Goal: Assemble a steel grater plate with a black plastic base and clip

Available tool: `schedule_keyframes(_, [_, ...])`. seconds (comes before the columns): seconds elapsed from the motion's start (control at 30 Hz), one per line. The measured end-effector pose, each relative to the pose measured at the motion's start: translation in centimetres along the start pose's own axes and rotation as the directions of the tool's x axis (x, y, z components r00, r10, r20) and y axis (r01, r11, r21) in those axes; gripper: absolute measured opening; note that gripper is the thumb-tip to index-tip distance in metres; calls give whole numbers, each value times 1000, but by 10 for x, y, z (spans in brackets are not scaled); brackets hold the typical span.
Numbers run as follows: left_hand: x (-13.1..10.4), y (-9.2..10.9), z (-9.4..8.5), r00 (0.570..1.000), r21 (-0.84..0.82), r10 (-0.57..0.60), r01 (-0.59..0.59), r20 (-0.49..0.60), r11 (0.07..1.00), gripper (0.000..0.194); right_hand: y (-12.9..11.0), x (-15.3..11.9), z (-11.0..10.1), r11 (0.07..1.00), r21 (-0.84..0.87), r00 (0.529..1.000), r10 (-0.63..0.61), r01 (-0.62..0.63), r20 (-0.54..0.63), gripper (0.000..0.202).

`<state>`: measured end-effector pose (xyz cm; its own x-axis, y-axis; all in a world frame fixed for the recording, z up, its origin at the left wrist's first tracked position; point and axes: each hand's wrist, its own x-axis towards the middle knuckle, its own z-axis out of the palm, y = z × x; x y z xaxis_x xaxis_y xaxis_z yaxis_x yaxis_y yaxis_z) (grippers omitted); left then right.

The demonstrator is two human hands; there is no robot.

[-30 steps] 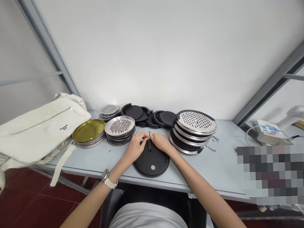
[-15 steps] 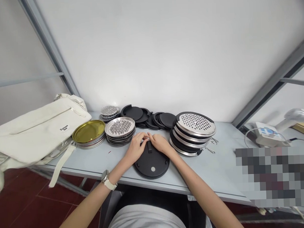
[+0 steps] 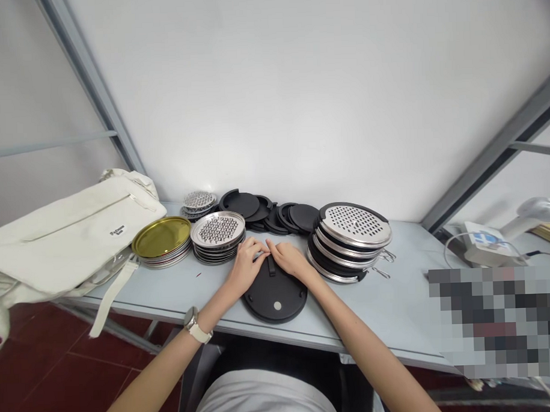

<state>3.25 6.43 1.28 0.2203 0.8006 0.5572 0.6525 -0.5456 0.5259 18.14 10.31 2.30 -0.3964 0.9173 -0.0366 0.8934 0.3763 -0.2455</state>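
A round black plastic disc (image 3: 271,296) lies on the table in front of me, with a pale round spot near its front edge and a raised black strip (image 3: 272,266) near its far edge. My left hand (image 3: 250,259) is closed at that far edge, thumb and fingertips pinched together. Beside it my right hand (image 3: 289,258) rests over the far right part of the disc, fingers curled. The fingertips of both hands meet just beyond the strip. Whatever small piece is between them is hidden.
To the left stand a stack of metal grater plates (image 3: 218,229), a stack with a gold lid (image 3: 161,237) and a cream bag (image 3: 73,237). Black discs (image 3: 305,218) lie behind. At right, a stack of black-rimmed graters (image 3: 357,224) has wire loops sticking out.
Both hands stay at the disc's far edge. The fingertips have shifted slightly, and a small shiny bit seen between them before is now covered.
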Motion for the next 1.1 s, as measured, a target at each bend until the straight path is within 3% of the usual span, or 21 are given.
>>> schedule_keyframes(0.53, [0,3,-1,1000,-52,13,-14,-5,999,13,1,-4,-5,1000,3,999,-29,29,21,54])
schedule_keyframes(0.73, [0,-1,2,1000,1,22,-22,-17,1000,12,2,-2,-2,999,32,1000,-9,9,19,73])
schedule_keyframes(1.1, [0,2,2,999,31,37,-36,-24,999,14,4,1,2,996,92,1000,3,-3,-4,88])
